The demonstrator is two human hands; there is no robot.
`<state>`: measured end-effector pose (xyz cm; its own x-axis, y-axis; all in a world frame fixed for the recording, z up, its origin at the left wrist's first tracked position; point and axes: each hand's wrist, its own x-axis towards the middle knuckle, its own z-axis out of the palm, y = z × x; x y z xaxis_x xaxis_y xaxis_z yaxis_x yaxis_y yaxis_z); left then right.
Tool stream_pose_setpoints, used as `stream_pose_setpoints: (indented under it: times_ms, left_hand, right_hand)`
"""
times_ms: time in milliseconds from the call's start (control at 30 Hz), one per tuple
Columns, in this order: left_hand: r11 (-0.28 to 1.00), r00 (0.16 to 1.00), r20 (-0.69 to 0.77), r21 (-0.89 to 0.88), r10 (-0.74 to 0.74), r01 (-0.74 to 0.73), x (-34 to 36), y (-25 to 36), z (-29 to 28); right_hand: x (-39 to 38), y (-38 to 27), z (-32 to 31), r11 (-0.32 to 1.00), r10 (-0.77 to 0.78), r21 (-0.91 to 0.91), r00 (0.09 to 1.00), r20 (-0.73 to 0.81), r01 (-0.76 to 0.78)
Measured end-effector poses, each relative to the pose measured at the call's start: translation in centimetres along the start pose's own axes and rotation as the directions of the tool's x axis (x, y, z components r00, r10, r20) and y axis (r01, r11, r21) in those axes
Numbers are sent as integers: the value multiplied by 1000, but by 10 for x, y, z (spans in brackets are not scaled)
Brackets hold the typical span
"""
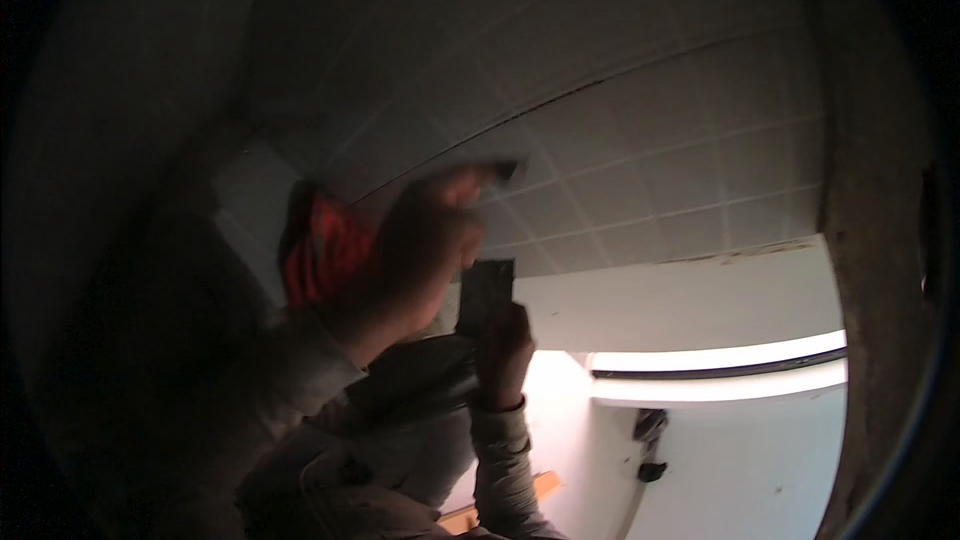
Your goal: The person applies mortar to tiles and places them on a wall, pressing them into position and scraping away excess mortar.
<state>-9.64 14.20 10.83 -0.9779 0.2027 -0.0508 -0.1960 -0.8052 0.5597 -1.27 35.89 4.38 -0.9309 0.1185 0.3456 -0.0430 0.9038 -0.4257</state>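
Observation:
My left hand (425,250) is raised in front of the dim tiled surface (650,160), its fingers closed. A small dark tip (508,171) sticks out past them toward the tiles; motion blur hides what kind of tool it belongs to. Just below and to the right, my right hand (506,340) grips a flat, dark rectangular plate (488,285) by its lower part. The plate stands upright and looks like a wide scraper blade, its handle hidden. A thin dark line (510,120) runs slantwise across the tiles above my left hand.
Something red and folded (325,250) lies behind my left wrist, partly hidden. A brown upright post (875,270) borders the right side. Lower right are a white wall (720,300), a bright strip crossed by a dark bar (720,368), and an orange-brown board (540,488).

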Motion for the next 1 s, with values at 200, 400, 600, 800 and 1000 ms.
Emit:
stream_pose_setpoints:
  times_ms: [200,400,600,800,1000]
  left_hand:
    - [434,547,298,371,782,-821,59,153,45]
    - [372,479,189,417,857,-829,141,213,128]
    - [306,434,114,552,894,-776,145,184,185]
    - [230,277,-11,590,961,-774,153,162,214]
    - [8,80,56,769,995,-639,163,139,227]
  right_hand:
    - [-6,32,5,770,231,567,956,181,-293]
    - [-22,39,13,539,415,715,879,235,-446]
    - [-31,76,8,521,445,710,861,247,-474]
    - [-34,85,6,385,517,798,825,229,-463]
    - [-23,71,14,471,457,767,864,211,-436]
